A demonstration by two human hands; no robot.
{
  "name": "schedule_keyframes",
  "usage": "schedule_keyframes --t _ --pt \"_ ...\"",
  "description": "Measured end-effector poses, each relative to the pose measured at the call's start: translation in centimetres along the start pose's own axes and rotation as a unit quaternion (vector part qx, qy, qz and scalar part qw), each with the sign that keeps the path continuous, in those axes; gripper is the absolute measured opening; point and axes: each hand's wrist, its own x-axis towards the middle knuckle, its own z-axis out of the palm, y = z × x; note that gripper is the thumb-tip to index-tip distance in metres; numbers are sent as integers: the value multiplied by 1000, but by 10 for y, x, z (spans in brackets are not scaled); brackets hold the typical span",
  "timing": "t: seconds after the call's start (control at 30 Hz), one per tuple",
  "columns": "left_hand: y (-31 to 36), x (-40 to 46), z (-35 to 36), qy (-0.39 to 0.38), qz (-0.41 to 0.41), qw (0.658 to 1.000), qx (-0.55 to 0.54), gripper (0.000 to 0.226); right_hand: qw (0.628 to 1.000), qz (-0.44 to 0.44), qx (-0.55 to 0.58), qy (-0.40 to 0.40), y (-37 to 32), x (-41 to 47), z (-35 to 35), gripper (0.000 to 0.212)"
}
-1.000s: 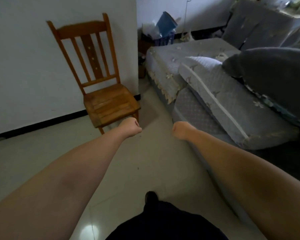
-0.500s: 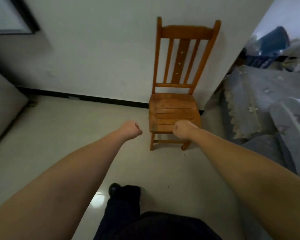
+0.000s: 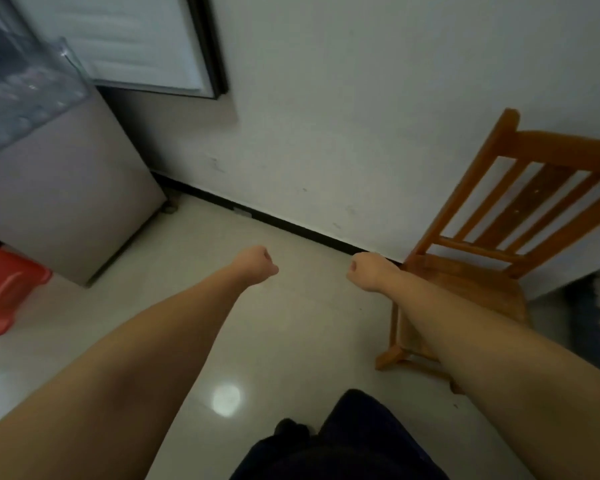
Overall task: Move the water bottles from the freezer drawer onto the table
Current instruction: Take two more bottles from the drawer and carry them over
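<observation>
Both fists curled and empty: left hand (image 3: 257, 263) near center, right hand (image 3: 368, 273) just toward 3 o'clock of it, fingers folded in, nothing gripped. Held out ahead over pale floor tile (image 3: 291, 341), well apart from everything else.

Up at 10 o'clock, a clear freezer drawer (image 3: 32, 95) pulled out above the grey fridge body (image 3: 66, 209); rounded pale shapes inside, likely the water bottles (image 3: 18, 116), too blurred to count. Open fridge door (image 3: 136, 43) at 11 o'clock against the wall. Red plastic stool (image 3: 4, 289) at 9 o'clock on the floor. Wooden chair (image 3: 499, 244) at 3 o'clock, beside the right forearm. No table in view.

Judged step: approaching the drawer for a pickup, with no bottle in hand. To do it well: turn toward 10 o'clock and close in until the drawer sits square ahead; mind the stool low on that side. Uncurl the fingers before reaching, come down over the drawer's open top rather than at its clear wall, and wrap each bottle around the middle. Expect cold, possibly slick plastic, so grip firmly and lift straight up clear of the rim before swinging away toward the table.
</observation>
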Motion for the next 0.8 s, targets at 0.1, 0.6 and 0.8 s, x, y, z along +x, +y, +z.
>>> schedule_keyframes --t 0.1,0.6,0.8 --pt "-10 29 -16 -9 -18 1000 4 34 1000 -17 -13 -6 -19 46 -17 18" --pt "-23 178 -152 101 -115 973 -173 14 982 -159 -97 -39 -156 267 -157 34" --pt "-92 188 -195 150 -193 944 -219 12 953 -245 -163 -67 -262 313 -150 37"
